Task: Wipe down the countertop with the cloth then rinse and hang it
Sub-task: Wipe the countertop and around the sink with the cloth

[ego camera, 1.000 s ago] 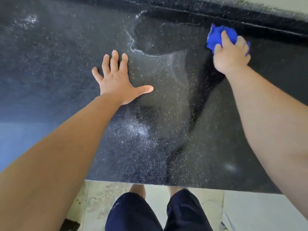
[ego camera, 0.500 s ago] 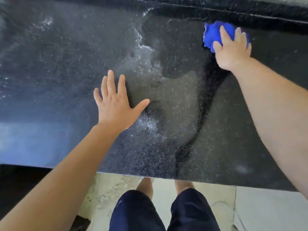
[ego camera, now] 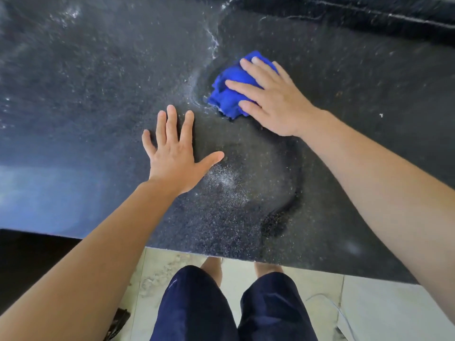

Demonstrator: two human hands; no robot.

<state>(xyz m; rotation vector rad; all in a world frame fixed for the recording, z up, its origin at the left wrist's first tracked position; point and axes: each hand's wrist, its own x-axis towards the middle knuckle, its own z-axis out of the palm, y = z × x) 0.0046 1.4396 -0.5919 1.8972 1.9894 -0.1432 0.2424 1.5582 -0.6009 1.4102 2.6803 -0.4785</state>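
Observation:
A bunched blue cloth [ego camera: 230, 93] lies on the wet black speckled countertop [ego camera: 98, 94], a little above the middle of the view. My right hand [ego camera: 270, 99] presses down on the cloth with straight, spread fingers and covers its right part. My left hand [ego camera: 172, 153] rests flat on the counter just below and left of the cloth, fingers spread, holding nothing. Wet smears and a curved water line run across the stone around both hands.
The counter's front edge [ego camera: 246, 257] runs just below my forearms, with pale floor tiles [ego camera: 369, 303] and my legs in dark shorts [ego camera: 221, 306] beneath. A raised dark ledge [ego camera: 369, 13] borders the back of the counter. A dark gap [ego camera: 29, 254] lies under the counter at the left.
My right hand has dragged the cloth from the back right of the counter down and left toward the middle. My left hand has stayed flat on the stone.

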